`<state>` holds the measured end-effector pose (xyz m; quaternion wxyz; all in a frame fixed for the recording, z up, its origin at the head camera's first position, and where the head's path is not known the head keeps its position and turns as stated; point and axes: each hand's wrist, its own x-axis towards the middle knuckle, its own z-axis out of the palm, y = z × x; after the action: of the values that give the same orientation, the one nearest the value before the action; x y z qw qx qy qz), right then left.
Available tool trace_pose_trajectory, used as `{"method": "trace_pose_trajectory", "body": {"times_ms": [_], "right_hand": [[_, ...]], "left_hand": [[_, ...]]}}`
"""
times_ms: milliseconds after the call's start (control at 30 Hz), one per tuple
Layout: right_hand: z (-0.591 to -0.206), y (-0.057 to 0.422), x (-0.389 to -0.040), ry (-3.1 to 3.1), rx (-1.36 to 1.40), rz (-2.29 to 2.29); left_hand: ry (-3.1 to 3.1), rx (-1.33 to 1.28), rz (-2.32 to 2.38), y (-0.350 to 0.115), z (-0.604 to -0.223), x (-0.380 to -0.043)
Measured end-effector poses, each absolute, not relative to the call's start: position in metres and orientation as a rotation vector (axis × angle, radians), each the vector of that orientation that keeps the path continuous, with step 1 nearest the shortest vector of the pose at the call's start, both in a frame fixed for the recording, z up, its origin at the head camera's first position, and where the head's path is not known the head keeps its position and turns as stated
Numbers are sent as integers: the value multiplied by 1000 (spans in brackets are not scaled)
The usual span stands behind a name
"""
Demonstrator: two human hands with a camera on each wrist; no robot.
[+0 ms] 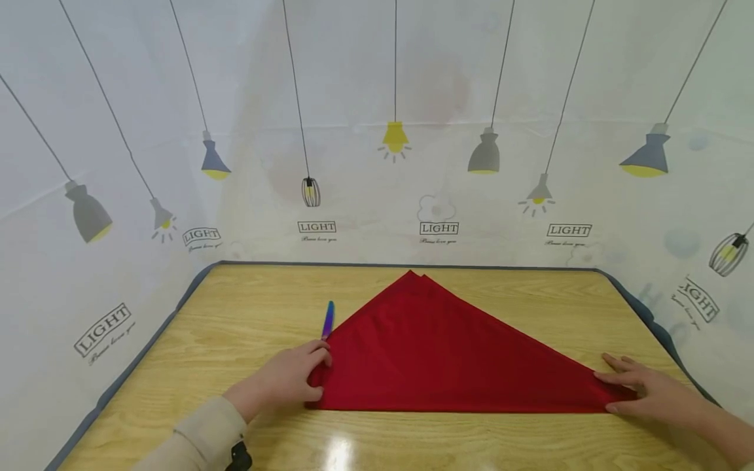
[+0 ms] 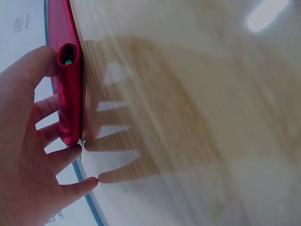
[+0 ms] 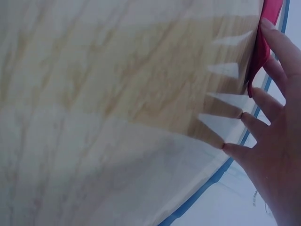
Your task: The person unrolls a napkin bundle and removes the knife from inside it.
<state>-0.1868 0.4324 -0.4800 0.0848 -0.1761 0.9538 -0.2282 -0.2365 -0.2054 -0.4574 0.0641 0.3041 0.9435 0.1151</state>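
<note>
A red cloth napkin (image 1: 448,353) lies on the table, folded into a wide triangle with its peak at the far side. Its left end is rolled into a tube (image 2: 70,103) with a bit of green-blue showing inside the opening. The iridescent blue-purple blade of a table knife (image 1: 328,318) sticks out beyond that roll; the rest is hidden by cloth and fingers. My left hand (image 1: 291,373) grips the roll, thumb at the near end and fingers along its outer side. At the right corner, my right hand (image 1: 660,396) rests with spread fingers, thumb and fingertips touching the cloth.
The light wood table (image 1: 247,314) has a dark blue edge along its back and sides. A pale curtain (image 1: 353,78) printed with hanging lamps surrounds it at the back, left and right.
</note>
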Motion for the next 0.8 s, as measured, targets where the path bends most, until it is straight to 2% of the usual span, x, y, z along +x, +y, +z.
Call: {"method": "trace_pose_trajectory", "body": {"times_ms": [533,800], "right_hand": [[-477,428,-185,2828,-502,-704],[-479,430,-188,2833,-509,-678]], "left_hand": [[2873,935,344,-221,-459,-245],[2835,810,383,-229,-463,-245]]}}
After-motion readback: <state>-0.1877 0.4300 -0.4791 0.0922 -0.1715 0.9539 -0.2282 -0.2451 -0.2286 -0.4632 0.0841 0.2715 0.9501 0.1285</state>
